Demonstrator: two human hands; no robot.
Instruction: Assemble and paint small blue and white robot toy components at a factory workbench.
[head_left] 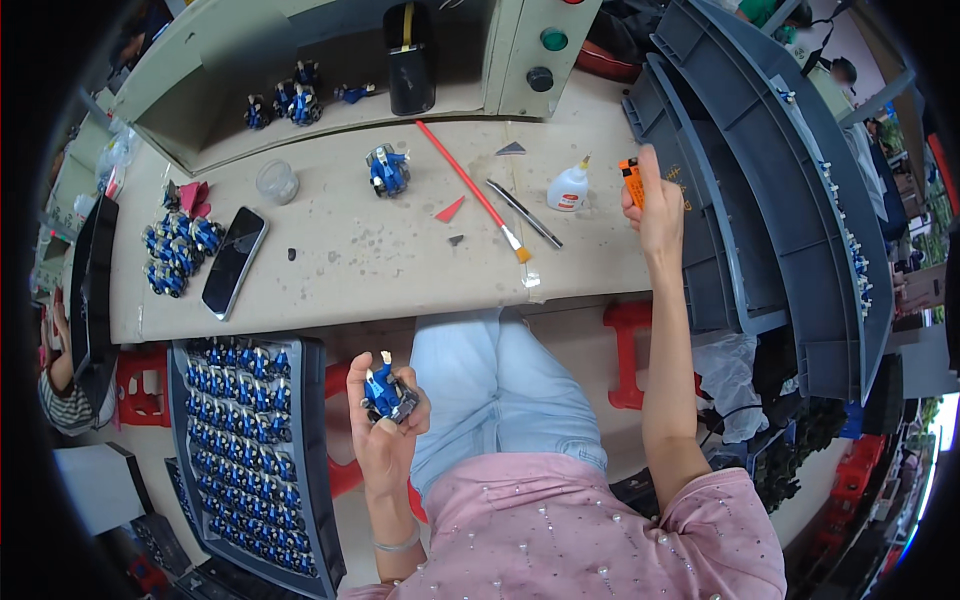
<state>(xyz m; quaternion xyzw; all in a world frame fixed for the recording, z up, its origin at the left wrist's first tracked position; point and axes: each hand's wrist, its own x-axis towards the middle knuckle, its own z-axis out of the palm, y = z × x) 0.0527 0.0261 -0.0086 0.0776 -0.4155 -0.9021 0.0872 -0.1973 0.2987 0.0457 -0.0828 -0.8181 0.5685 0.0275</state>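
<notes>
Above my lap, my left hand (379,452) grips a small blue figurine (382,388) on a dark base between thumb and fingers. At the right side of the table, my right hand (658,215) is closed around an orange lighter (631,182), its thumb pointing up. A white glue bottle (567,190) with a thin nozzle stands just left of that hand. Another blue figurine (386,171) stands alone on the table. Near it lie a red-handled brush (468,183) and a black pen (525,213).
Several figurines (172,258) cluster at the left beside a phone (236,262) and a clear cup (277,182). A grey tray (318,450) full of figurines sits left of my lap. Dark grey trays (715,200) rise at the right. A metal booth (160,110) stands behind, holding more figurines.
</notes>
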